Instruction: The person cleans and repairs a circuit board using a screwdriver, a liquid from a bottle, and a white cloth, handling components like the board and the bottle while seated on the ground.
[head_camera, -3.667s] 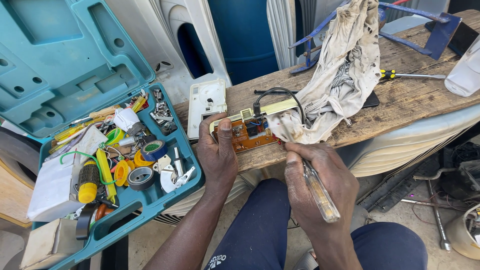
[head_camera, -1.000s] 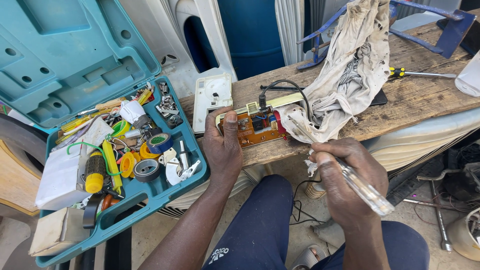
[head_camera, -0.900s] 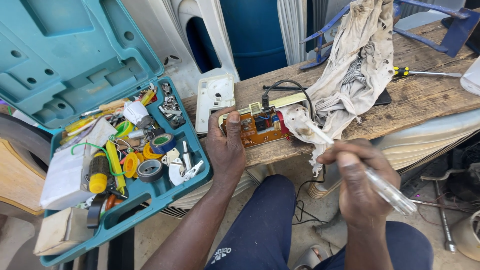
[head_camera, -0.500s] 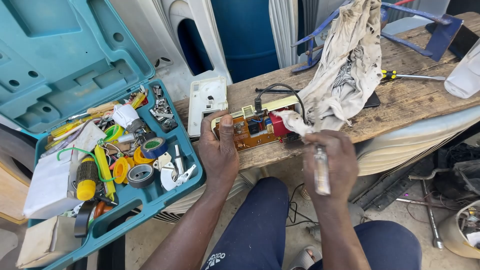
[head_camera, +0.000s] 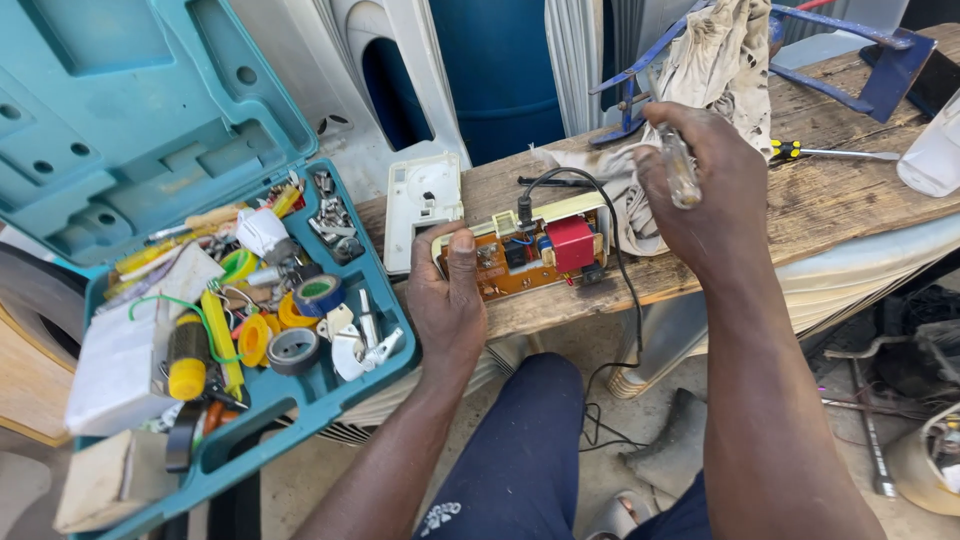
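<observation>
Your left hand (head_camera: 447, 300) sits flat on the near edge of the wooden bench (head_camera: 830, 205), fingers together, thumb tip pressing the left end of the circuit board (head_camera: 535, 258), no wrap-around grip. The board lies flat near the bench's front edge, orange with a red block part on its right half, and a black cable (head_camera: 625, 290) runs off it and drops over the edge toward the floor. Your right hand (head_camera: 700, 195) is up over the board's right end, fist clamped on a clear-handled tool (head_camera: 680, 170); its tip is hidden, so can't tell what kind. Left of the bench the open teal toolbox (head_camera: 150, 130) holds tape rolls (head_camera: 295, 340), a yellow-handled screwdriver (head_camera: 187, 355) and mixed small parts. A white plastic cover (head_camera: 423, 205) lies just beside the board's left end, overlapping the bench edge. Behind your right hand a dirty rag (head_camera: 715, 60) is bunched on the bench, touching the board's far right corner. A yellow-and-black screwdriver (head_camera: 830, 153) lies further right, a blue metal bracket (head_camera: 880, 60) beyond the rag.
</observation>
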